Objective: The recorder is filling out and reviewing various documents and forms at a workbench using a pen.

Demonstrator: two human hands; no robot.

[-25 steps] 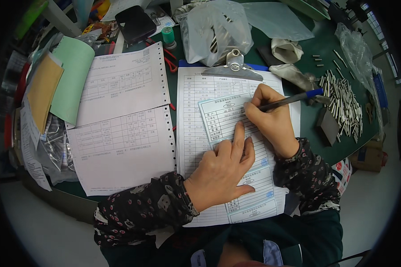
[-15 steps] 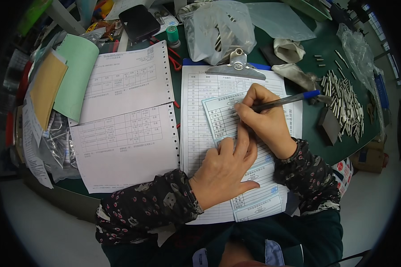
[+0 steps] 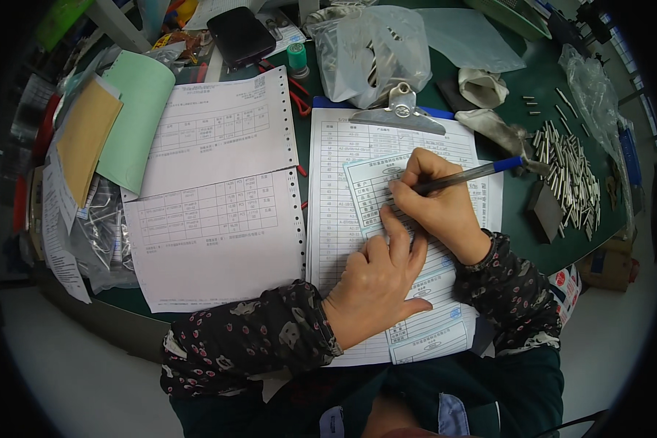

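Green table (image 3: pixel 533 66), crowded with paperwork. Two perforated printouts (image 3: pixel 212 197) lying to the left, apparently set aside. Clipboard (image 3: pixel 398 117) in the middle, holding a tabled sheet with a small slip (image 3: pixel 376 190) on top. Filling-in under way near the slip's upper rows, judging by the pen tip; lower rows seemingly left. Left hand (image 3: pixel 379 281) flat, fingers spread, pinning the papers. Right hand (image 3: pixel 434 201) curled tight around a blue-capped pen (image 3: pixel 467 175), tip on the slip.

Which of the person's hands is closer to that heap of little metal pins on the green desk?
The right hand. It holds a pen on the form, just left of the metal pins. The left hand lies flat on the paper, farther left and nearer the person.
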